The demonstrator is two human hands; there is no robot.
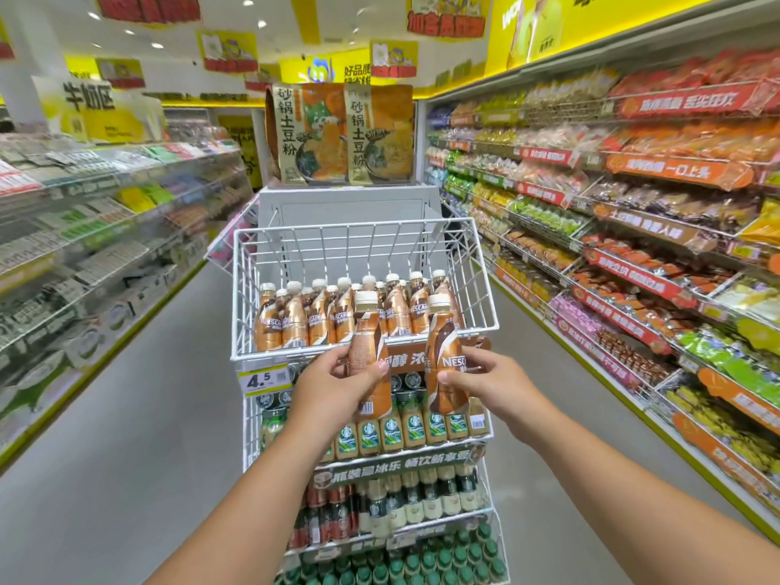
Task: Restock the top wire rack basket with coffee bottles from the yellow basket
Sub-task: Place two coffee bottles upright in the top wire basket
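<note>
In the middle of the frame, the left hand (337,375) and right hand (472,375) each grip a Nescafé bottle upright, just below the half-full top wire basket (477,263), ready to lift in. The yellow basket is not in view.

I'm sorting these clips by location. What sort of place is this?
Most likely a supermarket or convenience store aisle: packaged snacks fill the long wall shelves, a wire rack basket holds coffee bottles, and a yellow price tag hangs below it.

The right-hand bottle (446,365) reads "NES"; the price tag (264,380) shows "4.5".
</note>
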